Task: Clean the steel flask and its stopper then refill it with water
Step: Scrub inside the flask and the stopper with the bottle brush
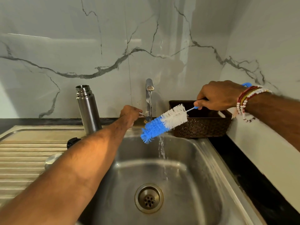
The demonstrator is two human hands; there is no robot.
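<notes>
Steel flask (87,109): upright on draining board (24,156), roughly 10 o'clock from drain (149,198), just left of basin (203,168). Mouth open, threads bare, no stopper fitted. Untouched by either hand.

Black stopper (73,142), probably: at 6 o'clock of flask, mostly hidden behind left forearm. Rounded steel piece (52,159) further toward 7 o'clock, maybe the cup lid; too blurred to confirm.

Left hand (129,116): reached to 12 o'clock, fingers curled on tap lever (141,114) at base of tap (149,98). Water running, stream (162,151) falling into basin.

Right hand (217,98): at 2 o'clock, clamped round blue handle of bottle brush (164,123), beaded bracelets (246,101) on wrist. Brush angled down-left, blue tip in the stream, white bristles over near corner of brown basket (203,125).

Step, as judged: wetting or rinsing brush under tap; no sign of whether flask interior already scrubbed. No soap visible.

Next move, if scrubbing is ahead: left hand off lever and onto flask body, flask brought over basin, brush tip lined up with narrow mouth and fed straight in. Then stopper, rinse, refill.

Watch: tall narrow flask, easy to tip with the forearm alongside.
</notes>
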